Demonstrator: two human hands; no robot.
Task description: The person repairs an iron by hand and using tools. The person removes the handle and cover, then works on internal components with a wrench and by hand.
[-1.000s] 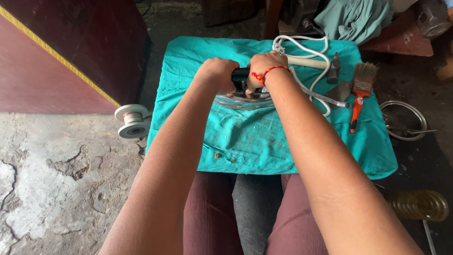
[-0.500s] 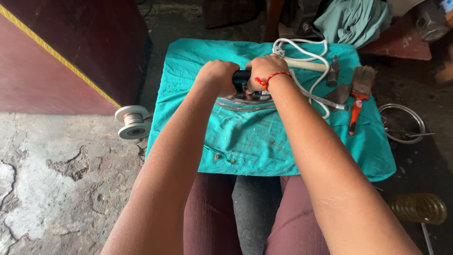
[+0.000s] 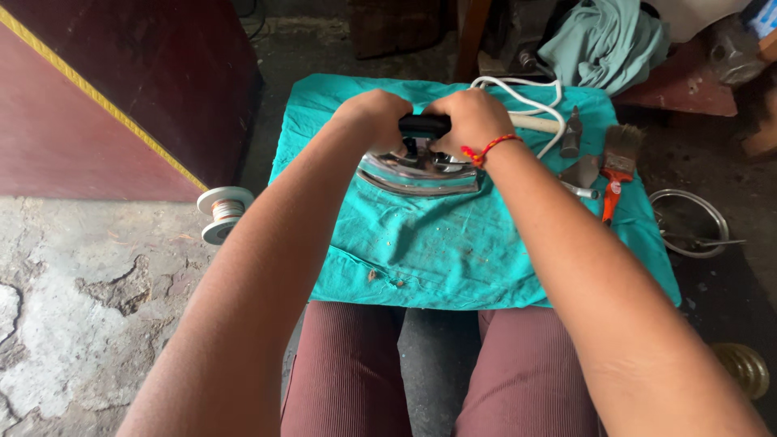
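Observation:
A shiny metal clothes iron [image 3: 421, 171] with a black handle [image 3: 422, 125] rests on a teal cloth [image 3: 453, 243] spread in front of me. My left hand [image 3: 376, 113] is closed on the left end of the handle. My right hand [image 3: 469, 117], with a red thread bracelet at the wrist, is closed on the right end. A white cord [image 3: 526, 93] loops behind the iron.
A hammer [image 3: 566, 129], a red-handled paintbrush [image 3: 617, 162] and a flat metal tool [image 3: 584, 174] lie at the cloth's right. A spool of wire [image 3: 224, 212] sits on the cracked floor at left, a metal bowl [image 3: 688, 222] at right, a dark red cabinet [image 3: 121, 89] far left.
Both hands stay on the iron's handle; the left hand has shifted slightly closer to the right one. The iron has barely moved.

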